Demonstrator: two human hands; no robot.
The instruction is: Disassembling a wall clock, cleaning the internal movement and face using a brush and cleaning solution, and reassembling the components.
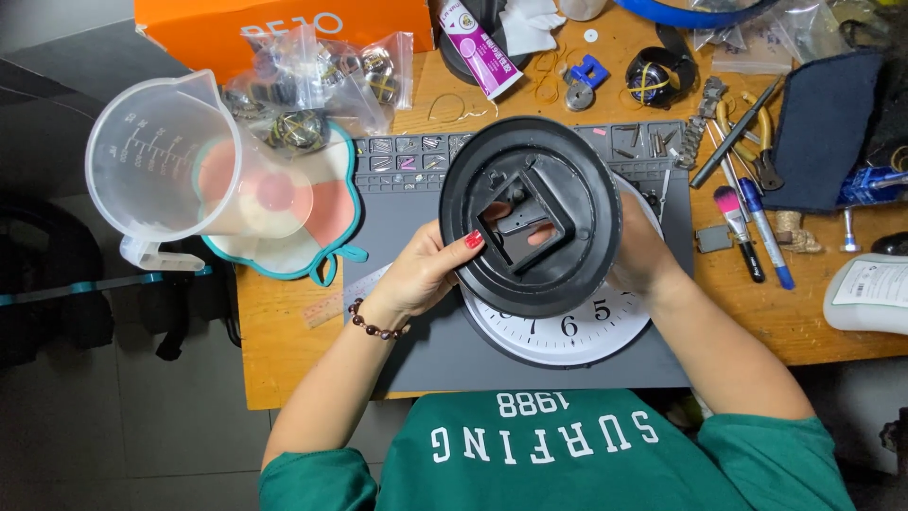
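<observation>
Your near mat edge (454,364) open. Measuring jug (161,156) and bagged parts (312,80) crowd left; pens, pliers (747,161) block right; tube (478,47) behind.

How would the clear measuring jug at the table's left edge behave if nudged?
The jug looks empty and thin-walled, so probably light and easily shifted. It overhangs the table edge, so a nudge could tip it off.

Wooden table (284,360) under grey mat (426,350), jug (161,161), probably pliers (747,142)
</observation>
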